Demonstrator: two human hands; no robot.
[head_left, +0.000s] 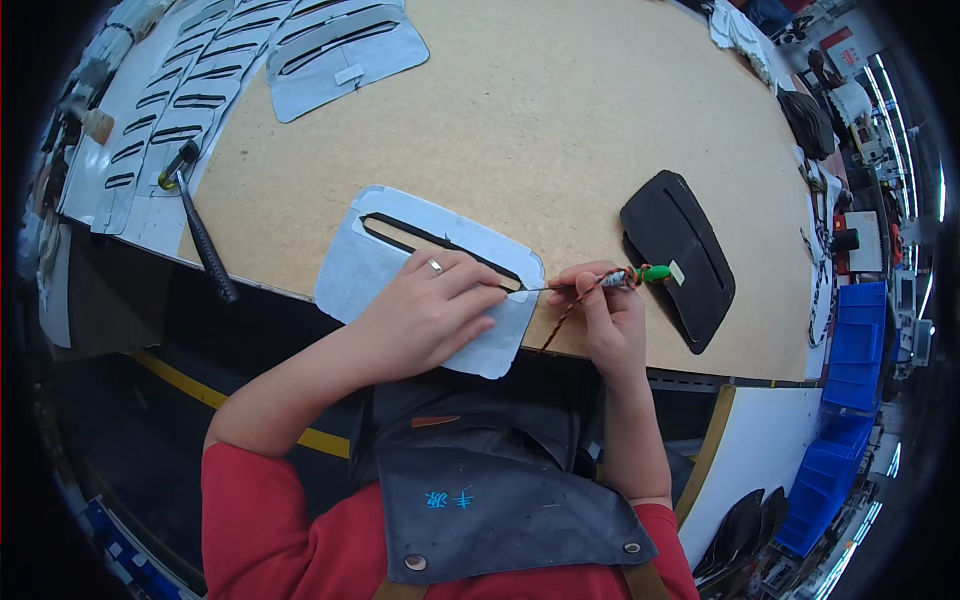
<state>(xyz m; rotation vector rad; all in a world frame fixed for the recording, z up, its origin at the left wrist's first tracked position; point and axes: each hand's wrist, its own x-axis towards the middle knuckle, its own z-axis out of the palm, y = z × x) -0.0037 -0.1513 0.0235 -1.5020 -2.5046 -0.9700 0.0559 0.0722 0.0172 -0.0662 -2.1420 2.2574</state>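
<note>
Now R hand point(612, 318) grips awl point(618, 279), horiz, tip pointing left at panel point(400, 262).

Person, seen from above. Short red sleeves, bunched above the elbows; forearms bare. Dark grey apron of stiff, leather-like cloth with a brown stitched tab near its upper edge, a small blue mark at the middle, and two round metal rivets at the lower corners where tan straps join. Left hand point(425, 312): one plain silver ring. Right hand point(608, 318): no ring or glove visible.
</note>
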